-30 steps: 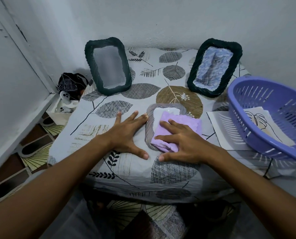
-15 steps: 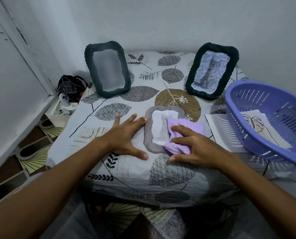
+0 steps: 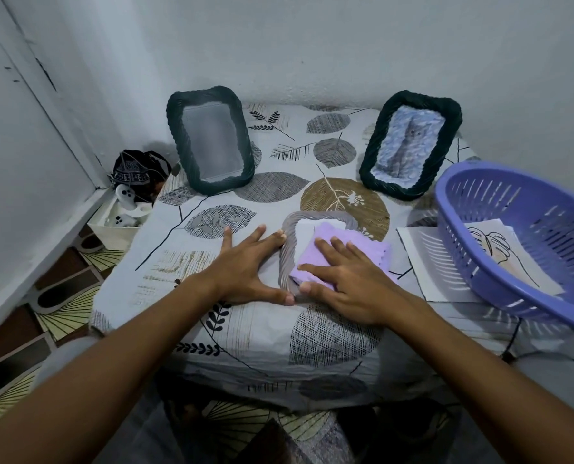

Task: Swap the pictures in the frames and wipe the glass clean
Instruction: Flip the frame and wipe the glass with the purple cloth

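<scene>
A grey rope-edged picture frame (image 3: pixel 289 242) lies flat on the leaf-print table (image 3: pixel 265 329). A lilac cloth (image 3: pixel 332 246) covers most of its glass. My right hand (image 3: pixel 345 279) presses flat on the cloth with fingers spread. My left hand (image 3: pixel 245 266) rests flat on the table, fingertips and thumb touching the frame's left edge. At the back, two dark green frames stand upright: the left frame (image 3: pixel 210 142) shows no picture, the right frame (image 3: pixel 411 144) holds a cat picture.
A purple plastic basket (image 3: pixel 526 249) at the right holds a leaf line drawing (image 3: pixel 499 252) and sits on another sheet (image 3: pixel 426 262). The wall is close behind. A white box with a game controller (image 3: pixel 124 199) and a dark bag sits low at the left.
My right hand has slid the cloth back left and down over the glass after a sweep to the right. My left hand has stayed against the frame's edge.
</scene>
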{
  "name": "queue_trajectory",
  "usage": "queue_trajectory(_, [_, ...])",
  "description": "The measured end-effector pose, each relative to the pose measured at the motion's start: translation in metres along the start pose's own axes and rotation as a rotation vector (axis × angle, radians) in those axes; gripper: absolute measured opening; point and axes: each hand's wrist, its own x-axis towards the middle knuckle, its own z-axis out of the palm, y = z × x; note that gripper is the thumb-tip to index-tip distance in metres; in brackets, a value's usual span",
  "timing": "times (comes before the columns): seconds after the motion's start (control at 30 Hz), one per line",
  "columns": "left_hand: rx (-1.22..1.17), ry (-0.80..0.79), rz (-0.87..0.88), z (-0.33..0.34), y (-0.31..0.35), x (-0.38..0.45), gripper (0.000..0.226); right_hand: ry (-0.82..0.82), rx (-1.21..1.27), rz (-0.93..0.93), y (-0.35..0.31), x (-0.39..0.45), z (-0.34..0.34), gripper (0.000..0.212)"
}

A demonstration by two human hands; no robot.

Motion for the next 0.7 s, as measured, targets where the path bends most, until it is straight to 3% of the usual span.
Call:
queue_trajectory(0.1, [0.004,0.002,-0.003,0.001,0.0,0.001,0.127,0.007,-0.015,0.041,-0.004,0.011,-0.002,0.095])
queue_trajectory(0.3, [0.015,0.013,0.004,0.003,-0.003,0.001,0.131,0.01,-0.018,0.109,0.0,0.032,-0.01,0.064])
queue_trajectory(0.47, [0.004,0.009,0.006,0.002,-0.001,0.001,0.127,0.04,-0.057,0.195,0.009,0.057,-0.01,0.071])
queue_trajectory(0.7, [0.025,0.023,-0.003,0.003,-0.001,0.0,0.123,0.159,-0.066,0.265,0.018,0.073,-0.003,0.066])
